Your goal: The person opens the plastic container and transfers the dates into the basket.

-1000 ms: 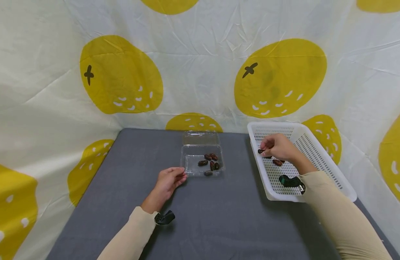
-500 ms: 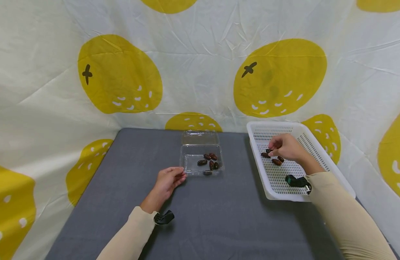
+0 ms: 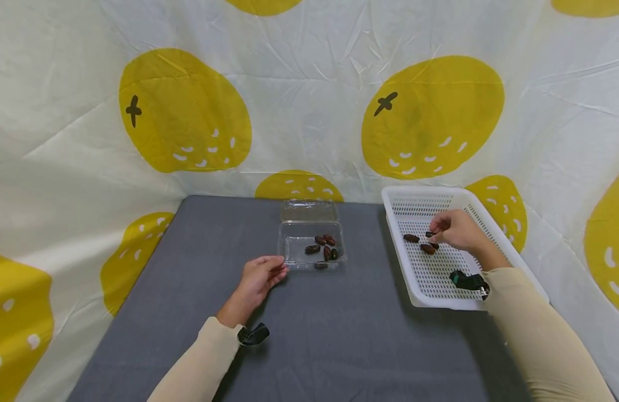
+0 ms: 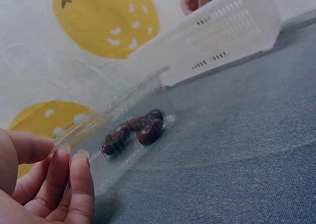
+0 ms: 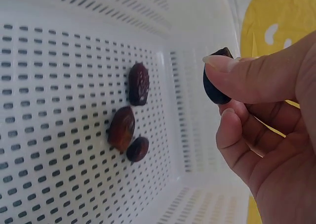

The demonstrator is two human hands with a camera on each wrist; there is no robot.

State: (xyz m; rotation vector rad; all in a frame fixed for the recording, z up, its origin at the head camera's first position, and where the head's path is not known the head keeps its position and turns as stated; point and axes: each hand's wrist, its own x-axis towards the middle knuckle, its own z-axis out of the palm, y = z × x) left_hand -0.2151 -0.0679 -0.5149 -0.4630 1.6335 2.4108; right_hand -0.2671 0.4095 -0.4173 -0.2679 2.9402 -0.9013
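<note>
My right hand (image 3: 452, 230) is inside the white perforated basket (image 3: 495, 237) and pinches a dark date (image 5: 215, 88) between thumb and fingers. Three more dates (image 5: 129, 120) lie on the basket floor (image 5: 59, 135) below it; the head view shows these basket dates (image 3: 418, 243) left of the hand. My left hand (image 3: 261, 276) rests on the grey table with its fingertips (image 4: 74, 169) against the near left corner of a clear plastic clamshell box (image 3: 311, 245). Several dates (image 3: 323, 249) lie in that box, also seen as box dates (image 4: 133, 131) in the left wrist view.
The grey table (image 3: 309, 335) is backed and flanked by a white cloth with yellow fruit prints (image 3: 309, 100). The clamshell's lid (image 3: 309, 211) lies open toward the back. The basket sits at the table's right edge.
My right hand has moved rightward and slightly back inside the basket, lifting one date off the floor; a date it covered now lies exposed at the left. The left hand has stayed put.
</note>
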